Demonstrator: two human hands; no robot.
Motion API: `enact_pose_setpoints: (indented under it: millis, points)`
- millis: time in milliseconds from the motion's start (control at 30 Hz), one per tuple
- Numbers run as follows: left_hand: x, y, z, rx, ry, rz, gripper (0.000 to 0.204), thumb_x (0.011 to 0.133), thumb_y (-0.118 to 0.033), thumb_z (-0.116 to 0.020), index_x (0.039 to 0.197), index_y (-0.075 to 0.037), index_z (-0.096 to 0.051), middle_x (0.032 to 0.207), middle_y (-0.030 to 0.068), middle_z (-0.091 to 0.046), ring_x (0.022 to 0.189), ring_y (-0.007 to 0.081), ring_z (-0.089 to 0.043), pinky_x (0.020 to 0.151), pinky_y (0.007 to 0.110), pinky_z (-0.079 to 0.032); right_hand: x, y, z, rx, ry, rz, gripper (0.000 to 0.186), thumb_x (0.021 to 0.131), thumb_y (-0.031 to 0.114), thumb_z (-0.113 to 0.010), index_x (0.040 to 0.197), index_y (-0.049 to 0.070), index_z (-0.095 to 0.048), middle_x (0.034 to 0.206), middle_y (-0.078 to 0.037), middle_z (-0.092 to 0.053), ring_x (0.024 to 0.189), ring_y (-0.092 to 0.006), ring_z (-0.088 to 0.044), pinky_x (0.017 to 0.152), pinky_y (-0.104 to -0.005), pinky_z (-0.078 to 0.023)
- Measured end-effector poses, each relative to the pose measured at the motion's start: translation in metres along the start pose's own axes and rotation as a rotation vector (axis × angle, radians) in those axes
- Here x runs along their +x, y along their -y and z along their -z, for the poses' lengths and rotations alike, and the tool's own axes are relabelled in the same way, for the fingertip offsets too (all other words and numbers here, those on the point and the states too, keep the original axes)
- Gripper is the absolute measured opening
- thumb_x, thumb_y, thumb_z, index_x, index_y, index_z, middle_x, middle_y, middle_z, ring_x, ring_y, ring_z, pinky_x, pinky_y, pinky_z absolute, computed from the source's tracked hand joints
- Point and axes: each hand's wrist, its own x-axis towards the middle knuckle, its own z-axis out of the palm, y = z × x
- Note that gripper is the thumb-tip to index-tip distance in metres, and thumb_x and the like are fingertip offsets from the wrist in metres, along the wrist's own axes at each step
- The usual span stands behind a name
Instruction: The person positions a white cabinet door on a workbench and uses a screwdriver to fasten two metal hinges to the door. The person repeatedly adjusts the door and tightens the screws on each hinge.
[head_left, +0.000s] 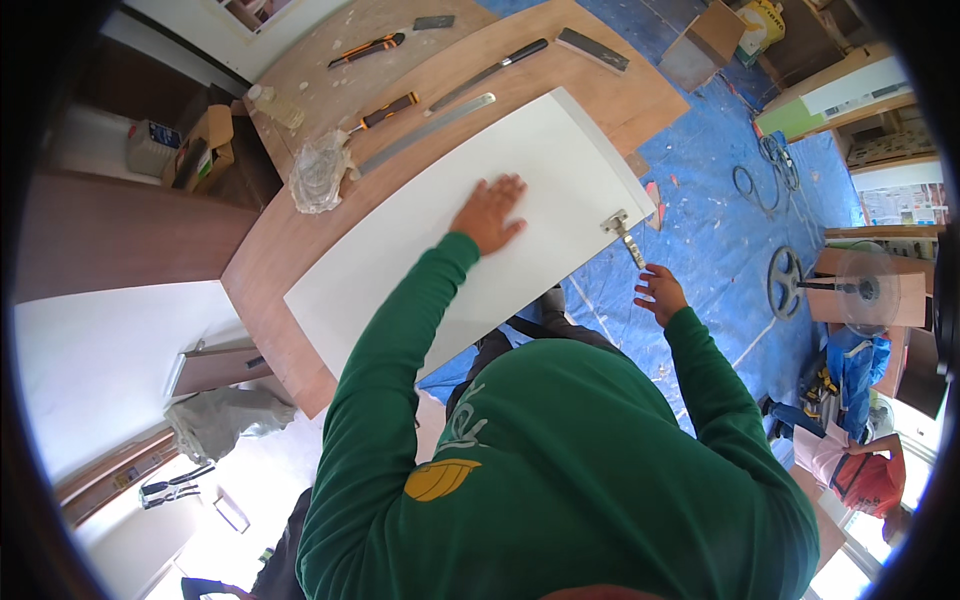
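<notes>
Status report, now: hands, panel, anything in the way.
Left hand palm-down on white panel. Right hand open near hinge, contact unclear. Hinge at panel's edge, jutting out. Screwdriver and plastic bag beyond panel.

The door panel (570, 180) is plain white, its hinge (627, 238) silvery; the desk (650, 100) is warm brown. Orange and black mark the screwdriver (390, 109) and utility knife (366, 49). The long-sleeved top (600, 450) is green with a yellow motif, the floor sheeting (700, 170) blue.

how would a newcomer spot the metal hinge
Find the wooden table, then the big white panel on it, under the left hand. On the panel's right side, beside the right hand, is the hinge: the one silvery metal piece on the panel, its end jutting past the edge.
</notes>
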Motion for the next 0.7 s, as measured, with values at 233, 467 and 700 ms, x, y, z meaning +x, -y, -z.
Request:
enact_pose_setpoints:
  millis: [233,467,700]
  points:
    - [-0.030,-0.152,-0.020,0.004,0.133,0.179,0.097,0.085,-0.051,-0.072,0.163,-0.013,-0.029,0.171,0.0126,-0.020,0.158,0.0345,-0.016,0.125,0.063,-0.007,0.019,0.043,0.018,-0.252,0.334,0.007,0.031,0.099,0.037,-0.067,0.095,0.006,-0.061,0.081,-0.006,-0.066,0.074,-0.0183,-0.069,0.069,-0.0335,-0.057]
    - [-0.025,-0.169,-0.043,0.186,0.158,0.371,0.087,0.083,-0.005,-0.055,0.164,-0.018,-0.025,0.172,0.0109,-0.016,0.159,0.0348,-0.012,0.124,0.066,-0.004,0.006,0.096,-0.003,-0.421,0.299,0.174,0.044,0.092,0.039,-0.076,0.074,0.002,-0.059,0.062,-0.005,-0.058,0.051,-0.0150,-0.061,0.049,-0.0319,-0.049]
    - [-0.004,-0.169,-0.046,0.125,0.085,0.357,0.087,0.083,-0.003,-0.054,0.164,-0.019,-0.027,0.172,0.0098,-0.019,0.159,0.0360,-0.013,0.123,0.069,-0.004,0.040,0.097,0.026,-0.566,0.473,0.568,0.035,0.085,0.028,-0.083,0.086,0.001,-0.061,0.070,-0.005,-0.059,0.069,-0.0183,-0.066,0.061,-0.0329,-0.051]
